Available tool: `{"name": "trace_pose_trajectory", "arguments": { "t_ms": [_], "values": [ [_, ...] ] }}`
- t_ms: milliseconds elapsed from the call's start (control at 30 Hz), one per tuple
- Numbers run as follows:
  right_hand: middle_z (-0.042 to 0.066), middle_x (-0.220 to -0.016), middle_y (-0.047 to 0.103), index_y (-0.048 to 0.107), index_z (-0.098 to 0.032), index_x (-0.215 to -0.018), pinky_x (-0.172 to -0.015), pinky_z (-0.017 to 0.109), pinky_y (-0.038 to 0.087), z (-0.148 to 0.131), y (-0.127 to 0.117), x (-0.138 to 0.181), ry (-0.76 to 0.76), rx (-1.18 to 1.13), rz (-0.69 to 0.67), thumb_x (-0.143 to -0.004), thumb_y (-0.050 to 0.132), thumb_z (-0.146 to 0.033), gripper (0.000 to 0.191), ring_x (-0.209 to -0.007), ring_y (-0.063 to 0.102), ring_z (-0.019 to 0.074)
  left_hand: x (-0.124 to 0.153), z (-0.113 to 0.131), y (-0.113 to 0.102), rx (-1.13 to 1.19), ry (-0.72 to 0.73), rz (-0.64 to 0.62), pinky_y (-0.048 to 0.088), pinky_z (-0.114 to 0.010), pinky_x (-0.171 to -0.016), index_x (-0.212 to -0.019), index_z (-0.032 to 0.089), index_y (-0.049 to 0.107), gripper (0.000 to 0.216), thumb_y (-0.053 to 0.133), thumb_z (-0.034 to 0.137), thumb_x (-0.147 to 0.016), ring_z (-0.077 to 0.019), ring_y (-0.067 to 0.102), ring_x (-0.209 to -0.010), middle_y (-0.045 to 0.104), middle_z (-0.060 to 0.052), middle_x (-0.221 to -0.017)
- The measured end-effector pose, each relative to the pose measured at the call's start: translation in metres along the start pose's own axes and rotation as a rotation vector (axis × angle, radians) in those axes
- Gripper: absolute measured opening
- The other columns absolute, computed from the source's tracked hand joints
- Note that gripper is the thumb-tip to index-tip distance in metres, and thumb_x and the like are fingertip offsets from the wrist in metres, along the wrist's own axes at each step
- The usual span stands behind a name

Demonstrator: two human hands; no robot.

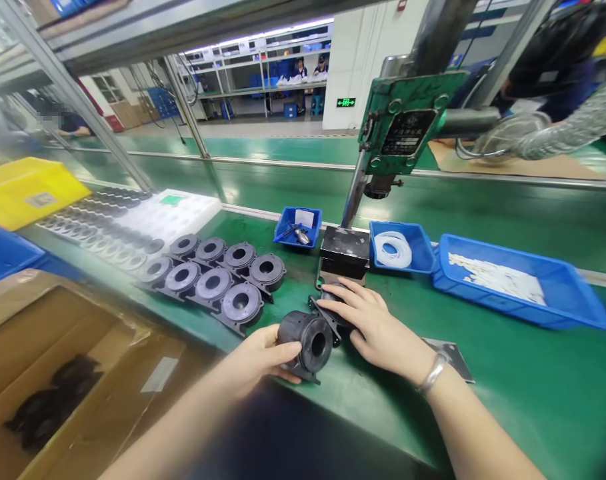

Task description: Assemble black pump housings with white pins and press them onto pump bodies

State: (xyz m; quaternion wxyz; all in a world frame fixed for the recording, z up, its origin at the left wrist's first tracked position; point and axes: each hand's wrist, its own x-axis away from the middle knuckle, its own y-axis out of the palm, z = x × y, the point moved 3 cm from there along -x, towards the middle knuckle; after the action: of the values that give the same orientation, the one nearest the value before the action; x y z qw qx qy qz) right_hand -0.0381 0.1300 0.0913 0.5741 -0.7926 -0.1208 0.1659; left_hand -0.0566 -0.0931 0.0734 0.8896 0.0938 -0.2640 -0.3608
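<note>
My left hand (263, 353) is closed round a black round housing (307, 343) with a central hole, held tilted at the bench's front edge. Just right of it, my right hand (355, 313) lies over a second black part (327, 319), its fingers wrapped across the top. Much of that part is hidden under the palm. Behind it stands the dark metal block (345, 245) at the foot of the green press (407, 127). To the left, several like black housings (213, 283) sit in two rows on the green bench.
Blue bins hold a pen and small tools (299, 228), coiled white rings (393, 250) and pale small parts (497, 277). A flat metal plate (453, 359) lies by my right wrist. Left are a white foam tray (183, 213), a yellow bin (27, 190) and a cardboard box (107, 373) with black parts.
</note>
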Motion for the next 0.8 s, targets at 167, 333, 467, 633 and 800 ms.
{"name": "trace_pose_trajectory", "arguments": {
  "t_ms": [167,333,467,633,800],
  "values": [
    [-0.001,-0.156,0.033,0.043,-0.032,-0.142,-0.114,0.059,0.027,-0.002,-0.001,0.003,-0.031,-0.023,0.000,-0.068,0.042,-0.001,0.080,-0.148,0.016,0.0276,-0.001,0.007,0.003,-0.105,0.081,0.026,0.049,-0.030,-0.078,-0.106,0.012,0.063,0.042,0.073,0.043,-0.078,-0.0190,0.062,-0.085,0.068,-0.008,-0.095],
    [0.003,-0.158,0.029,0.038,-0.034,-0.145,-0.107,0.067,0.033,-0.002,0.005,0.005,-0.130,-0.009,0.072,-0.082,0.055,-0.028,0.066,-0.146,0.018,0.0377,0.001,0.006,-0.008,-0.478,0.180,0.269,0.047,-0.028,-0.071,-0.107,0.014,0.060,0.044,0.070,0.047,-0.080,-0.0168,0.059,-0.073,0.064,-0.001,-0.079],
    [0.005,-0.155,0.033,0.040,-0.036,-0.144,-0.104,0.067,0.038,0.002,0.013,0.000,-0.131,0.040,0.129,-0.086,0.058,-0.046,0.062,-0.143,0.025,0.0401,0.009,0.016,-0.006,-0.707,0.434,0.403,0.048,-0.037,-0.092,-0.137,0.019,0.047,0.050,0.055,0.038,-0.092,-0.0247,0.062,-0.105,0.067,-0.011,-0.114],
    [0.007,-0.153,0.036,0.041,-0.032,-0.144,-0.107,0.063,0.038,-0.001,0.013,-0.004,-0.101,0.041,0.103,-0.087,0.058,-0.047,0.061,-0.143,0.026,0.0370,0.020,0.023,0.010,-1.166,0.738,0.367,0.024,-0.049,-0.117,-0.133,0.018,0.054,0.040,0.038,0.018,-0.096,-0.0264,0.038,-0.139,0.048,-0.015,-0.145],
    [0.007,-0.151,0.039,0.044,-0.028,-0.142,-0.112,0.058,0.035,-0.003,0.011,-0.006,-0.113,-0.016,0.105,-0.087,0.058,-0.032,0.057,-0.144,0.024,0.0326,0.017,0.011,0.010,-1.388,0.706,0.119,0.012,-0.066,-0.115,-0.141,0.016,0.046,0.069,0.068,0.045,-0.083,-0.0399,0.024,-0.144,0.038,-0.024,-0.150]
  ]
}}
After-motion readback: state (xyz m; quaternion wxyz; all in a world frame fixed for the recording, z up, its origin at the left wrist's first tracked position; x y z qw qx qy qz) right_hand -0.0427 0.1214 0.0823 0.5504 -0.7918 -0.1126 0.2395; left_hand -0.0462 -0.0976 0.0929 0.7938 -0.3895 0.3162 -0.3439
